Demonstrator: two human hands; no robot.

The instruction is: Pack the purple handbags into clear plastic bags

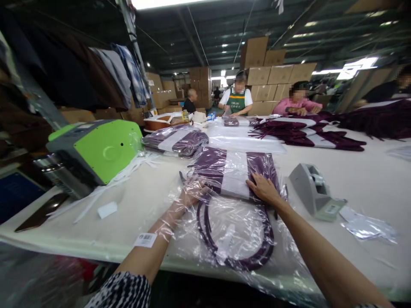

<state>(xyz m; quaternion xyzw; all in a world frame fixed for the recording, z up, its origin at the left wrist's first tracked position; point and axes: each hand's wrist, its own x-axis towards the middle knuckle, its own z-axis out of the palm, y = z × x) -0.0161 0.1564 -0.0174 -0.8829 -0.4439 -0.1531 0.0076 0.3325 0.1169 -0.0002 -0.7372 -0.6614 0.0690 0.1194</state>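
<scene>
A folded purple and white bag (233,173) lies in front of me inside a clear plastic sleeve (237,222), its purple handles (236,244) looping toward me. My left hand (192,192) is inside the sleeve under the film, fingers stretched out beside the bag's near left corner. My right hand (263,188) rests flat on top of the film, fingers spread and pressing on the bag's near right corner. Neither hand grips anything.
A green and grey machine (93,152) stands at the left. A grey tape dispenser (313,190) sits right of the bag. More bagged purple items (180,141) and loose purple bags (308,132) lie farther back, where several people work. Cardboard boxes (272,75) are stacked behind.
</scene>
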